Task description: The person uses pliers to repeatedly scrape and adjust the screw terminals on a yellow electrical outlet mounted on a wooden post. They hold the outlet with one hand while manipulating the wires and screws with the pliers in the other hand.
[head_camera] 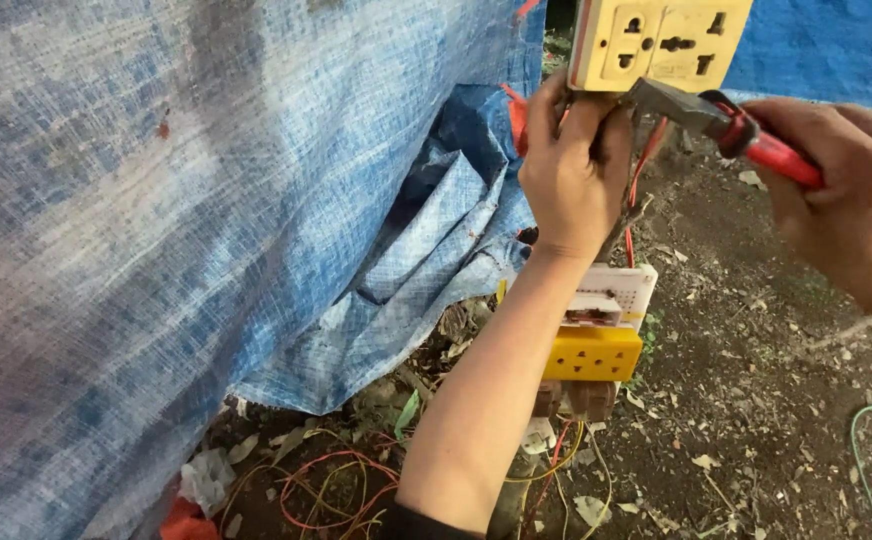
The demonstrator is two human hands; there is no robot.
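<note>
Cream plastic socket box sits gripped from below by the left hand; the right hand clenches red-handled pliers touching its underside.

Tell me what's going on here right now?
A person works outdoors beside a blue tarp. The left hand grips just under a cream socket box. The right hand holds red-handled pliers, their jaws at the box's lower edge. A red wire hangs below. On the dirt lie a yellow box and loose wires.
</note>
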